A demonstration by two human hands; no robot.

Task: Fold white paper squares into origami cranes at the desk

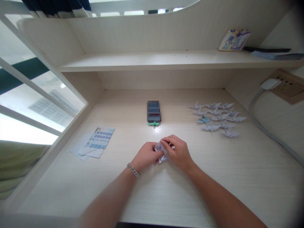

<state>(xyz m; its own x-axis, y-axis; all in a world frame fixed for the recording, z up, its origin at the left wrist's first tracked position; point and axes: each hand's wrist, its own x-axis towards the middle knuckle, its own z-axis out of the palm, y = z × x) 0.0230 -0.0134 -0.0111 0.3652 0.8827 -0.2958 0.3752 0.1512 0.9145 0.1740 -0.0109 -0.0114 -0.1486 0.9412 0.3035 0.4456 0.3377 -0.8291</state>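
Note:
Both my hands meet at the middle of the pale wooden desk (pixel 213 177) over a small folded piece of white paper (pixel 161 151). My left hand (pixel 146 155), with a metal bracelet at the wrist, pinches the paper's left side. My right hand (pixel 177 151) grips its right side, fingers curled over the top. Most of the paper is hidden between the fingers.
A phone (pixel 154 112) stands just beyond my hands. Several folded paper cranes (pixel 217 118) lie in rows at the right. Printed leaflets (pixel 96 143) lie at the left. A shelf (pixel 166 60) above holds a booklet (pixel 234 40); a cable (pixel 266 129) runs down the right wall.

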